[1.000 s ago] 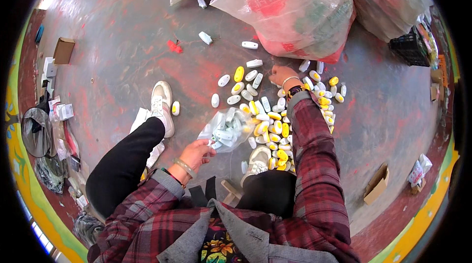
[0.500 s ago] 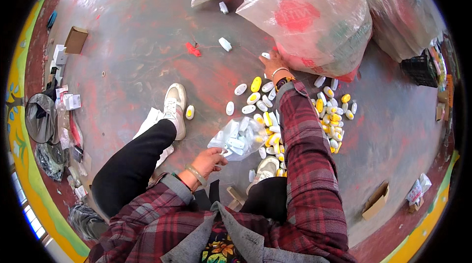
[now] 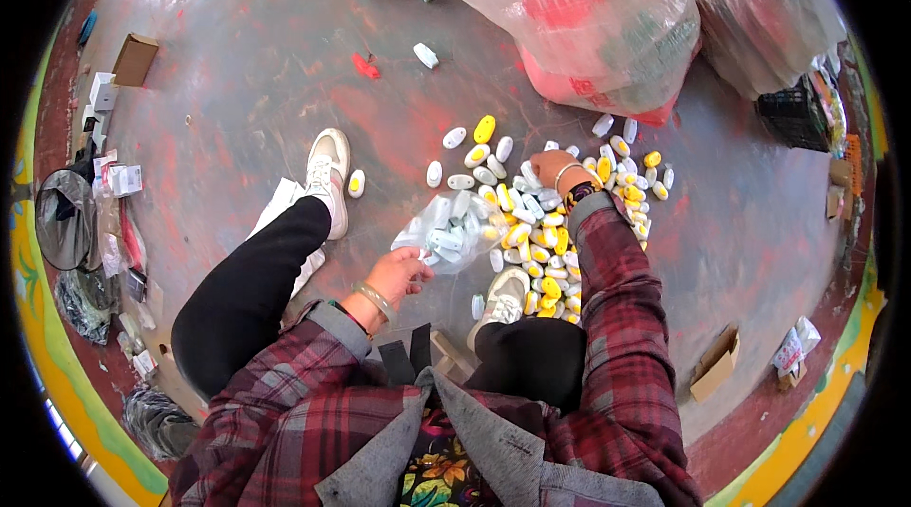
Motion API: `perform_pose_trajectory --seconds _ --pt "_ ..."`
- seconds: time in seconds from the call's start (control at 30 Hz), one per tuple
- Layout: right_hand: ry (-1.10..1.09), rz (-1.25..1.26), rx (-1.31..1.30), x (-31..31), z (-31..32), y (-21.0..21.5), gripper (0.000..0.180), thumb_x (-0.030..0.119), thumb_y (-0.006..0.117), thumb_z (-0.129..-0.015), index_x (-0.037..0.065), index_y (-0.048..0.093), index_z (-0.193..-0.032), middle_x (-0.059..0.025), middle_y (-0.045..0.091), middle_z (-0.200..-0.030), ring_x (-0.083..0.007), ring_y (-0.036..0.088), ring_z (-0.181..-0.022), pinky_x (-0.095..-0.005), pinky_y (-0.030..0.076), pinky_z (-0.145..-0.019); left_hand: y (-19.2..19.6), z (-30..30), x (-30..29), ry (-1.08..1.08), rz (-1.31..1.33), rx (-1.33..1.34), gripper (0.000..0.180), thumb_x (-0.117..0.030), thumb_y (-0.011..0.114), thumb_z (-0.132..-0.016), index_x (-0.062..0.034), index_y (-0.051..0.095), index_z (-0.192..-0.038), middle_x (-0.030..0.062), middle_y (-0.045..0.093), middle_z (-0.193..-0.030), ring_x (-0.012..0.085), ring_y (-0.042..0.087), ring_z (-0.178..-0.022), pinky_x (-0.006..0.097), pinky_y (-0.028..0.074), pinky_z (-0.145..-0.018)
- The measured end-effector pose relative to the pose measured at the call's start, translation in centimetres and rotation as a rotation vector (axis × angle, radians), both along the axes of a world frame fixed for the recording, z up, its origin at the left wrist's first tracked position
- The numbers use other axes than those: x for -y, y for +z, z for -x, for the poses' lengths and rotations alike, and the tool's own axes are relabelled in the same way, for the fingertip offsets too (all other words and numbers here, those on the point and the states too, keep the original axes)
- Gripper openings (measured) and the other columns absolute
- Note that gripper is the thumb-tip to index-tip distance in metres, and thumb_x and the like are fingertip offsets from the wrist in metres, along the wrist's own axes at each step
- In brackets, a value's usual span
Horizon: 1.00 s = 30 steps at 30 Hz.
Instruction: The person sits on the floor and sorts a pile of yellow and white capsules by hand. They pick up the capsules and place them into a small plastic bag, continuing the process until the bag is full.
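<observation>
My left hand (image 3: 395, 277) is closed on the edge of a clear plastic bag (image 3: 448, 230), which holds several pale oval plastic pieces and lies toward the loose pile. To the right, my right hand (image 3: 552, 168) is over the far part of that pile, its fingers curled down and mostly hidden. A small white oval piece (image 3: 551, 146) shows right at its knuckles, seemingly gripped. Around and below my right wrist spreads the pile of white and yellow oval pieces (image 3: 538, 256). Several looser ones, such as a yellow piece (image 3: 485, 129), lie at the pile's far left.
Large filled plastic sacks (image 3: 598, 23) stand at the far right beside a black crate (image 3: 795, 116). My shoes (image 3: 327, 180) flank the bag. Boxes (image 3: 135, 59) and a round grey bin (image 3: 68, 221) line the left wall. An open carton (image 3: 715, 362) lies at right.
My right hand has drawn back from the floor near the sack to the pile; the white piece by the sack has gone from there. My left hand keeps the bag. The view has shifted slightly.
</observation>
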State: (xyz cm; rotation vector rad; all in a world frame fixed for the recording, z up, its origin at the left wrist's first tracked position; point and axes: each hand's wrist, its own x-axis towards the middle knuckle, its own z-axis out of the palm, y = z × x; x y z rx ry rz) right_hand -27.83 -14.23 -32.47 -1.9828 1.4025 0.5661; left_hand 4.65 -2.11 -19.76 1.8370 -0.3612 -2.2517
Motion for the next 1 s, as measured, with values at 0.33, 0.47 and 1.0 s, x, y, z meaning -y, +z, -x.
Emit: perform_pose_trajectory --seconds 0.33,0.47,1.0 --pt "-0.632 -0.113 0.472 -5.4 3.2 3.3 0.037 0.012 0.052 -0.071 0.011 0.052 -0.108 -0.0066 0.052 -0.074 -0.0149 0.052 -0.063 -0.0298 0.049 -0.055 -1.2 -0.8 -1.4 0.023 0.062 -0.086 0.020 -0.009 0.048 -0.077 -0.0076 0.050 -0.097 0.0030 0.058 -0.076 0.0111 0.053 -0.066 0.023 0.038 -0.055" --pt "-1.053 -0.515 0.687 -8.1 -1.3 7.6 0.036 0.023 0.052 -0.079 0.008 0.047 -0.111 -0.0038 0.047 -0.073 -0.0123 0.052 -0.055 -0.0263 0.051 -0.052 -0.7 -1.0 -1.2 0.117 0.082 -0.083 0.021 -0.009 0.048 -0.077 -0.0075 0.050 -0.098 0.0034 0.058 -0.076 0.0112 0.054 -0.066 0.023 0.039 -0.057" --pt "-0.694 0.282 0.316 -9.0 -4.6 1.5 0.025 0.022 0.056 -0.072 0.005 0.060 -0.089 -0.0167 0.061 -0.087 -0.0344 0.057 -0.081 -0.0379 0.046 -0.072 -0.2 -0.5 -1.4 0.151 0.053 -0.131 0.022 -0.007 0.049 -0.077 -0.0056 0.050 -0.099 0.0047 0.057 -0.075 0.0119 0.052 -0.064 0.022 0.038 -0.054"
